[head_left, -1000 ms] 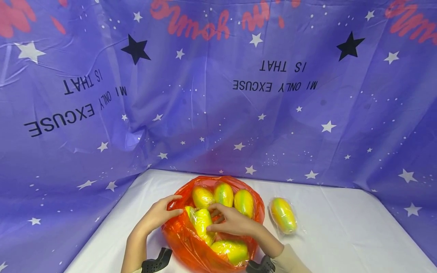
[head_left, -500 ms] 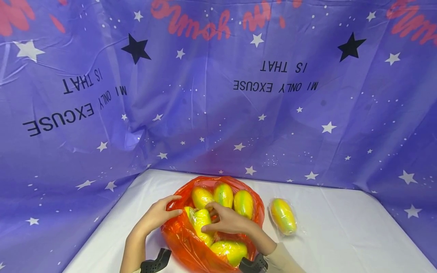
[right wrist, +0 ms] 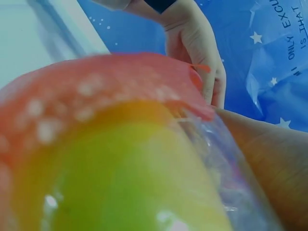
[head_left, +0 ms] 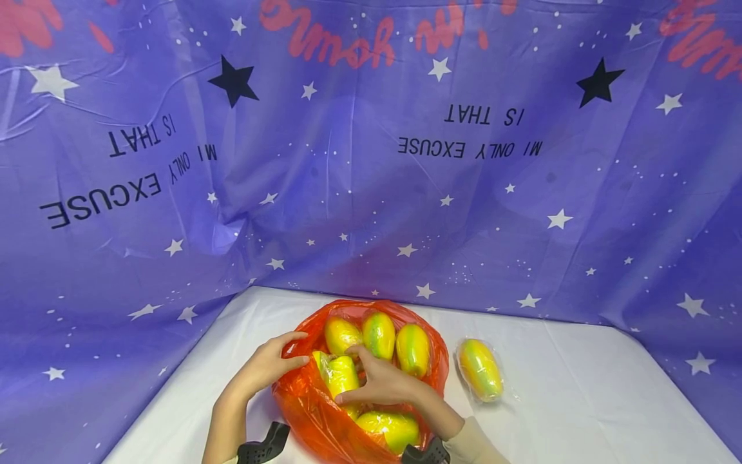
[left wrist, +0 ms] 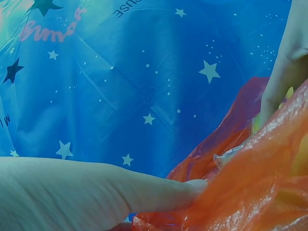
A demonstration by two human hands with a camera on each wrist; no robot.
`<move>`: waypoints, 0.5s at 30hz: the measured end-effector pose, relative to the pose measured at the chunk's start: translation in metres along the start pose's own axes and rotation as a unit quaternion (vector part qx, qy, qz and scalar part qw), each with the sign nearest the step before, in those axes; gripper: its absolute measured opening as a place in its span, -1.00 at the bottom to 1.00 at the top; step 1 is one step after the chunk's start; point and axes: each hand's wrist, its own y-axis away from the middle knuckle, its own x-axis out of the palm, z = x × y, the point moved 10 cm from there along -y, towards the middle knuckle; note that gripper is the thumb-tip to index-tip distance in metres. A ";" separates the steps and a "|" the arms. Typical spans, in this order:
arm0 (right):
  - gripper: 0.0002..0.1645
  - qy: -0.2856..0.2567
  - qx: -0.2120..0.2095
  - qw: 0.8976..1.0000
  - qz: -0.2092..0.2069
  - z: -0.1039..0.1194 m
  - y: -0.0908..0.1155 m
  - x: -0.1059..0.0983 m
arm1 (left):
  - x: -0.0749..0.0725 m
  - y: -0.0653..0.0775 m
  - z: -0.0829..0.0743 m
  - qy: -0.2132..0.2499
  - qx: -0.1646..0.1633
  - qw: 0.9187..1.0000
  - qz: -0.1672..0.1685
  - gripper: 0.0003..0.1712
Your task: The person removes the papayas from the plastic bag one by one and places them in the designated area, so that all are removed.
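Note:
A red plastic bag (head_left: 315, 419) stands open-mouthed on the table, holding several yellow-green, mango-like fruits in clear wrap. My left hand (head_left: 268, 367) grips the bag's left rim; in the left wrist view its thumb (left wrist: 173, 193) presses on the red film. Inside the mouth, my right hand (head_left: 385, 383) spreads over a wrapped mango (head_left: 343, 374), thumb on the near side and index finger on the far side. Its other fingers are mostly hidden. Another wrapped mango (right wrist: 125, 178) fills the lower right wrist view, close to the camera.
One wrapped mango (head_left: 480, 370) lies on the white tabletop (head_left: 585, 399), right of the bag. A purple star-printed sheet (head_left: 377, 193) hangs behind and at both sides. Black wrist mounts (head_left: 263, 444) sit at both wrists.
My right hand has shifted a little left and down over the wrapped mango, its thumb and index finger wider apart. My left hand stays at the bag's rim.

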 end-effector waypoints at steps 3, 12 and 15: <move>-0.03 -0.009 0.004 1.000 -0.002 0.000 0.001 0.001 | 0.000 0.000 0.000 -0.001 -0.002 1.000 0.000 -0.45; -0.04 -0.076 0.003 0.997 0.002 -0.004 -0.001 0.002 | 0.000 0.000 0.002 0.003 -0.006 1.000 0.001 -0.45; -0.04 -0.104 0.006 0.994 0.009 -0.005 -0.001 0.001 | 0.000 -0.001 0.003 0.002 -0.004 1.000 0.001 -0.45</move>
